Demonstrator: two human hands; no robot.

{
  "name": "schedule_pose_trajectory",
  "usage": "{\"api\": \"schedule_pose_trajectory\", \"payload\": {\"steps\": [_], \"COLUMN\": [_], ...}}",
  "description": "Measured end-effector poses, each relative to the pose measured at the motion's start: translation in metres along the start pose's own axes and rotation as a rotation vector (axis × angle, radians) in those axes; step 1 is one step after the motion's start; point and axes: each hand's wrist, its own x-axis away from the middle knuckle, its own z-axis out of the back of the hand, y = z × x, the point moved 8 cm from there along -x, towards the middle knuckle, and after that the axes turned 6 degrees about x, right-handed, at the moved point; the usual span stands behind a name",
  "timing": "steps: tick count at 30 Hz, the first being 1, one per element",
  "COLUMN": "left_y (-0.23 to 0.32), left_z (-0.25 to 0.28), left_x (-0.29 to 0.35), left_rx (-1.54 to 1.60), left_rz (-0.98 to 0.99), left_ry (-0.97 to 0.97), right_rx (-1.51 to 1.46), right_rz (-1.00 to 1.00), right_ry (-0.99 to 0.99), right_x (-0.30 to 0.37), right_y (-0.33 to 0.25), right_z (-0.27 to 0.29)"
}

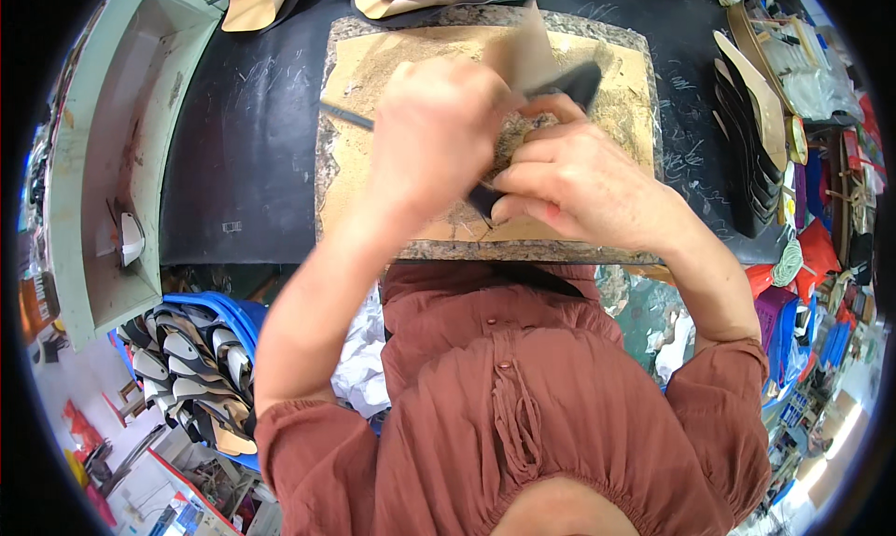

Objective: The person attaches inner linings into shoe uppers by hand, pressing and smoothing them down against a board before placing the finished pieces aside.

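My left hand (439, 125), blurred by motion, is curled over the middle of a work board; its fingertips and whatever they hold cannot be made out. Against its fingers rises a smeared beige flap (534, 51). Beside that flap the dark tip of a black shoe-insole-like piece (581, 83) sticks out. My right hand (579, 172) is closed on this black piece, its fingers and thumb curled round the near side. A thin dark rod-like tool (345, 114) reaches left from behind my left wrist; whether it is held does not show.
Crumbs cover the tan sheet (359, 191) on the speckled stone slab (646, 97). Stacked insoles (747, 135) stand at the right; more beige and black pieces (257, 4) lie at the back. A pale green trough (103, 153) and a blue crate (245, 321) of insoles are at left.
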Motion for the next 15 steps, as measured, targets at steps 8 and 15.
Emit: {"api": "schedule_pose_trajectory", "payload": {"steps": [8, 15], "left_y": [-0.082, -0.077], "left_z": [-0.023, -0.035], "left_x": [0.001, -0.003], "left_rx": [0.763, 0.574], "left_rz": [0.958, 0.751], "left_ry": [-0.219, -0.272], "right_rx": [0.337, 0.923], "right_rz": [-0.050, -0.240], "right_ry": [0.280, -0.046], "right_x": [0.009, 0.003], "right_y": [-0.003, 0.069], "right_z": [0.042, 0.007]}}
